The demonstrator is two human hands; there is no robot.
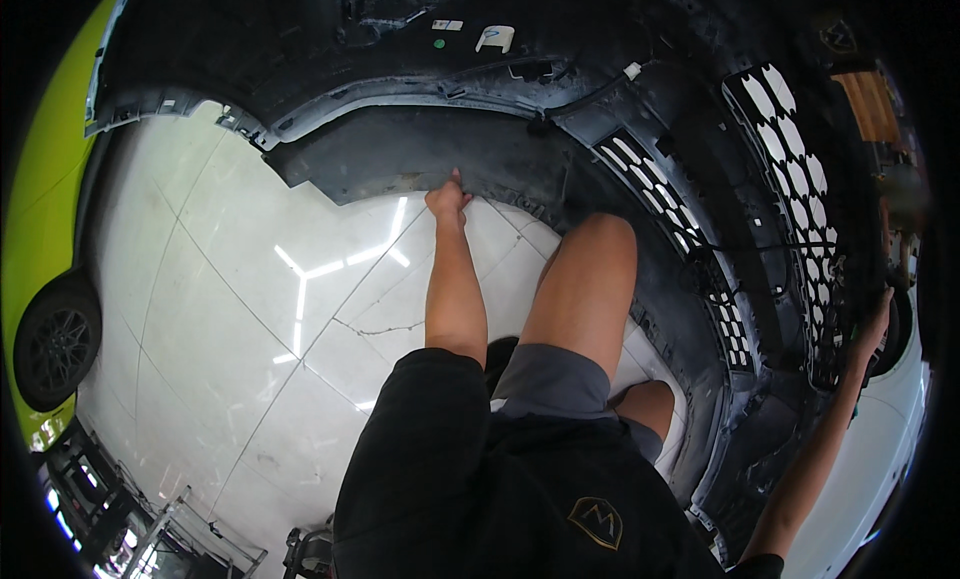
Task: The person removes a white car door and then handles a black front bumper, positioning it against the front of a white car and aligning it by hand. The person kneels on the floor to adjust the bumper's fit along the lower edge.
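A large black car bumper [400, 59] arches round me, its inner side facing me, with two honeycomb grille panels [790, 149] on the right that show light through their openings. My left hand [450, 197] grips the lower edge of the bumper's flat dark lip [370, 149] at the centre, fingers partly hidden. Out at the far right, my right hand [873, 324] is closed on the bumper's outer edge, beside the grille. My bare knee is close under the bumper, right of my left forearm. A white bracket [495, 38] sits on the bumper's upper part.
A lime green car [45, 179] with a dark wheel stands on the left. A white car [890, 419] is at the right. Glossy white tiles [190, 279] form the floor. A metal frame [190, 524] stands at the lower left, and a wooden piece [865, 104] is at the upper right.
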